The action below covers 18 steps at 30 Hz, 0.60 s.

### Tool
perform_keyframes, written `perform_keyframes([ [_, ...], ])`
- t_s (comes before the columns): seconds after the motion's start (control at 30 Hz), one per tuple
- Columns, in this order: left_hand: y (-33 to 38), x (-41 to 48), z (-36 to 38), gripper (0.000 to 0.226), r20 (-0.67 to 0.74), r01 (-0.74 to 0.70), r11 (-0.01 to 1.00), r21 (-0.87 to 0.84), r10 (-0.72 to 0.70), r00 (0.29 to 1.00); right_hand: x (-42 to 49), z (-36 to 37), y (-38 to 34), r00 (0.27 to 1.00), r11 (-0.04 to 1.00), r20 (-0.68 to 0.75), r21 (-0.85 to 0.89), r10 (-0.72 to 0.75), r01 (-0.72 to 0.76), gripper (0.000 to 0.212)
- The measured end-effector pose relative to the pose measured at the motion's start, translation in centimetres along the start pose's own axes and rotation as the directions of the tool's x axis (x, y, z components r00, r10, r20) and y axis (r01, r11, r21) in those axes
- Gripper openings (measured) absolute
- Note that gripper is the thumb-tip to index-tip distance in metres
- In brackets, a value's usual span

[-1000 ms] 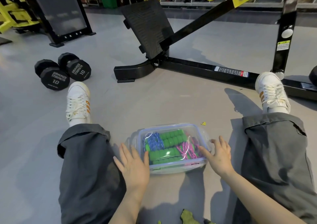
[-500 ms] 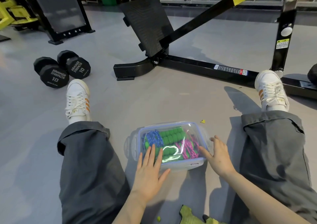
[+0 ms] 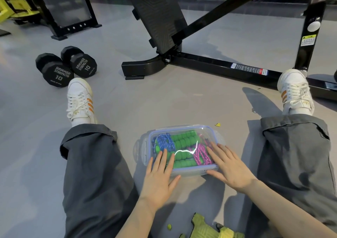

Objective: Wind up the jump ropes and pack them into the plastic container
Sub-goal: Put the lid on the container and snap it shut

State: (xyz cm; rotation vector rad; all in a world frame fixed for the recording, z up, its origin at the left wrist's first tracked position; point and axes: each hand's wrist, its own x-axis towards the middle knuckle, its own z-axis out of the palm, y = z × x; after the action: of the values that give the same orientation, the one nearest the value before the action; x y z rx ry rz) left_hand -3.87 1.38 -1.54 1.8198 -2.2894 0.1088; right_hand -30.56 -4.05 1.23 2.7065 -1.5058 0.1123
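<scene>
A clear plastic container with a blue-rimmed lid sits on the floor between my outstretched legs. Through the lid I see wound jump ropes: a blue rope, green foam handles and a pink rope. My left hand lies flat with straight fingers on the lid's near left part. My right hand presses flat on the lid's near right part, its thumb along the front edge.
Two black 10 dumbbells lie on the floor at the far left. A black gym machine frame crosses the floor ahead. A small yellow scrap lies past the container. Yellow-green material lies near my lap.
Both hands have moved from the container's sides onto its lid. The left came first, from the near left corner, then the right from the right side.
</scene>
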Motion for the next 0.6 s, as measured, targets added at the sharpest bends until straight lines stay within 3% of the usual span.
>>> perform_keyframes([
  [0.13,-0.4,0.4,0.1,0.062,-0.001,0.004,1.000,-0.028,-0.004,1.000,0.8,-0.1,0.6,0.993,0.996,-0.098,-0.056,-0.073,0.068,0.070],
  [0.27,-1.0,0.9,0.4,0.058,-0.124,-0.072,0.997,-0.005,0.071,0.990,1.7,0.5,1.3,0.978,0.970,-0.121,-0.194,-0.172,0.147,0.070],
  [0.43,-1.4,1.5,0.6,0.057,-0.245,-0.125,0.992,-0.002,0.121,0.962,1.8,1.0,1.3,0.964,0.970,-0.177,-0.179,-0.199,0.167,0.068],
  [0.6,-1.9,1.3,0.4,0.059,-0.151,-0.114,0.992,-0.060,0.104,0.983,1.9,0.6,1.6,0.972,0.980,-0.144,-0.095,-0.188,0.176,0.070],
])
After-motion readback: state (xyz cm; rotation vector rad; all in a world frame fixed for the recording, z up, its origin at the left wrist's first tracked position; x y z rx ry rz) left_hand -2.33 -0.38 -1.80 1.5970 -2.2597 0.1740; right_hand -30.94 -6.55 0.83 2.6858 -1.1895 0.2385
